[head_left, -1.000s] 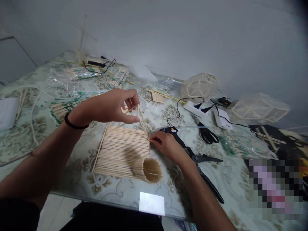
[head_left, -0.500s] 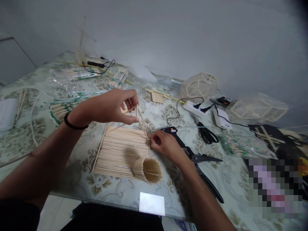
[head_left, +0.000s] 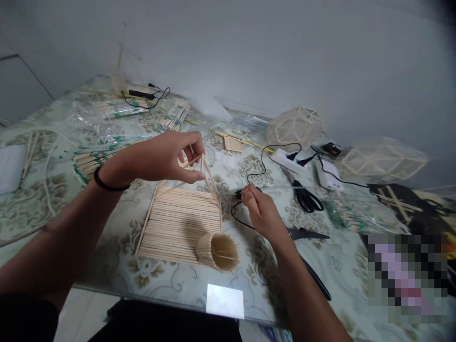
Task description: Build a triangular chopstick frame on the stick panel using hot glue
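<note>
My left hand pinches thin wooden sticks between thumb and fingers, where they meet in a raised peak. These sticks slant down to the far edge of a flat panel of wooden sticks lying on the table. On the panel's near right corner a round cup made of sticks lies tipped, its opening facing me. To the right of the panel, my right hand is closed around a black glue gun, mostly hidden by the fingers. A pale glue stick pokes out to the right.
Black scissors and dark shears lie right of my right hand. A white power strip with black cords stands behind. Stick frames sit along the wall. Packs of sticks and plastic wrapping cover the back left.
My right hand has moved from the panel's right edge, right and slightly away from me, and taken hold of the glue gun. My left hand stays at the peak of sticks.
</note>
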A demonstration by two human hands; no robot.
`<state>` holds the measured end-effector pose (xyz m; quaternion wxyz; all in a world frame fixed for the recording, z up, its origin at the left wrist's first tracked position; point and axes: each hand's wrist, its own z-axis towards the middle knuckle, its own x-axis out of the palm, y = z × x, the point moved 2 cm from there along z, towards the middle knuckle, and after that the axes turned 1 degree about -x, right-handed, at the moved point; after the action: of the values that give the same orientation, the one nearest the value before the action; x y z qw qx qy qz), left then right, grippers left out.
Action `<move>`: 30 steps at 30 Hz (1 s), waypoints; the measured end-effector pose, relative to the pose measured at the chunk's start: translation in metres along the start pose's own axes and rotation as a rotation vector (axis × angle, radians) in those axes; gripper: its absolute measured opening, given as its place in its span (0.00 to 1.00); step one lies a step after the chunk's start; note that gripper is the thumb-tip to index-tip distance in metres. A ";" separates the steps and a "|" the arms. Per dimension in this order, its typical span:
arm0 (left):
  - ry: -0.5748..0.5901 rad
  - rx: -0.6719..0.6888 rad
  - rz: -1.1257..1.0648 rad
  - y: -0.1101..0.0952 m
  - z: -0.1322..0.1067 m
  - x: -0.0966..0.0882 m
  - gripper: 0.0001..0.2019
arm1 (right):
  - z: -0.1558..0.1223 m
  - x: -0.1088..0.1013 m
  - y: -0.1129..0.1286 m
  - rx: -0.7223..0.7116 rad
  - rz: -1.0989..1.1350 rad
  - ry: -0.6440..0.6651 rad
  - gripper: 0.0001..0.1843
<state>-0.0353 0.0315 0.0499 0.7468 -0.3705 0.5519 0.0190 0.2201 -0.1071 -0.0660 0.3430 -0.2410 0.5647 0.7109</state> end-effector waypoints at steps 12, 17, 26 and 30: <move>-0.002 -0.004 0.002 0.001 0.000 0.001 0.19 | 0.001 0.014 -0.012 -0.117 -0.024 0.218 0.06; -0.007 0.004 -0.004 0.001 0.000 0.001 0.20 | 0.000 0.021 -0.011 -0.092 -0.114 0.236 0.05; 0.013 -0.004 0.009 0.001 0.000 0.000 0.20 | 0.000 0.027 -0.005 -0.088 -0.158 0.273 0.06; 0.003 -0.014 0.014 0.001 0.001 0.000 0.20 | 0.000 0.030 -0.003 -0.091 -0.145 0.255 0.07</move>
<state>-0.0349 0.0324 0.0494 0.7433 -0.3719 0.5554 0.0278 0.2029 -0.0998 -0.0899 0.3075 -0.3849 0.5520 0.6727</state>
